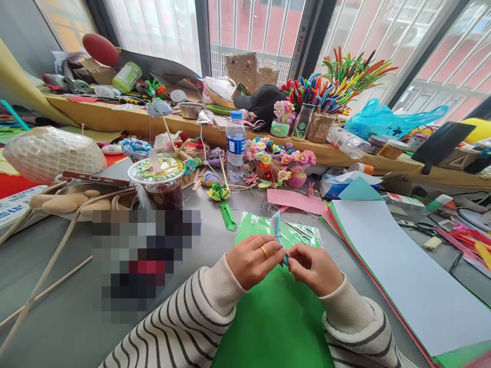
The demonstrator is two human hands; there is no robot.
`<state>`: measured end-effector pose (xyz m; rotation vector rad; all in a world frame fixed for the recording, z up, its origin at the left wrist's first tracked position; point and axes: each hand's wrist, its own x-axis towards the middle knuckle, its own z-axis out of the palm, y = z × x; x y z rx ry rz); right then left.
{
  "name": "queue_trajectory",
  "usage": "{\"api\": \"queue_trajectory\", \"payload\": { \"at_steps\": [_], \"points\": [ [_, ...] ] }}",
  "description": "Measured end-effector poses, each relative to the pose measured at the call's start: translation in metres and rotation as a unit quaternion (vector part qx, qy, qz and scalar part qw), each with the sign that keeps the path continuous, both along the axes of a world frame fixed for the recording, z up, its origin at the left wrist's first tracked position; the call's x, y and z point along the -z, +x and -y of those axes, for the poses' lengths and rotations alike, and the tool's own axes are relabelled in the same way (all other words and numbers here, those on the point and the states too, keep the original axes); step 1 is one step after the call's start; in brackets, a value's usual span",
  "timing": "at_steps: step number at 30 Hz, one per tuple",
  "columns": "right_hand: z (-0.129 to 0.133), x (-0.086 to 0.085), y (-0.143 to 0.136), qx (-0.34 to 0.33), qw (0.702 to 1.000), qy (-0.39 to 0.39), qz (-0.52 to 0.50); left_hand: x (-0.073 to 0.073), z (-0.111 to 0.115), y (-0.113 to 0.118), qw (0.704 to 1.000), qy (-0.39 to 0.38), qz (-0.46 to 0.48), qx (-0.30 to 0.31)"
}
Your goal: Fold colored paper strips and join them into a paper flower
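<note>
My left hand point(253, 261), with a gold ring on one finger, is closed around a narrow piece of folded paper point(276, 225). The paper is pale blue with pinkish edges and sticks up above my fingers. At its lower, darker end my right hand point(315, 268) pinches with thumb and forefinger, close against the left fingertips. Both hands are over a shiny green sheet point(276, 312). Just behind them, a small pair of scissors point(305, 233) lies on the sheet's far part. A folded green paper strip point(227, 216) rests on the table beyond my left hand.
To the right lies a stack of coloured paper with a white sheet point(387, 255) on top. A lidded drink cup point(157, 179), a water bottle point(235, 148) and pink craft flowers point(264, 153) stand behind. Pink paper point(295, 201) lies near the scissors. A cluttered ledge point(192, 122) runs under the windows.
</note>
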<state>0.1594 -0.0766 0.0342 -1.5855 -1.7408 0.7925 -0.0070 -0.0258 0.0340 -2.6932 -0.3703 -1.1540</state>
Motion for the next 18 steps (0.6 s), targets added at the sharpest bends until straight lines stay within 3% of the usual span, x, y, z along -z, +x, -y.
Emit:
{"api": "queue_trajectory", "payload": {
  "at_steps": [3, 9, 14, 18],
  "points": [
    [-0.001, -0.008, 0.001, -0.005, 1.000, -0.005, 0.022, -0.003, 0.000, 0.002, 0.999, 0.043, 0.015, 0.003],
    [-0.006, -0.020, 0.001, -0.052, 0.997, -0.043, 0.033, -0.001, 0.000, 0.003, 0.999, 0.045, -0.003, 0.000],
    [-0.009, -0.019, 0.003, -0.069, 0.997, -0.015, 0.037, 0.005, -0.003, 0.005, 0.999, 0.005, 0.035, 0.006],
    [-0.009, -0.018, 0.001, -0.071, 0.996, 0.051, 0.014, 0.008, -0.006, 0.006, 0.993, -0.059, 0.105, 0.018]
  ]
}}
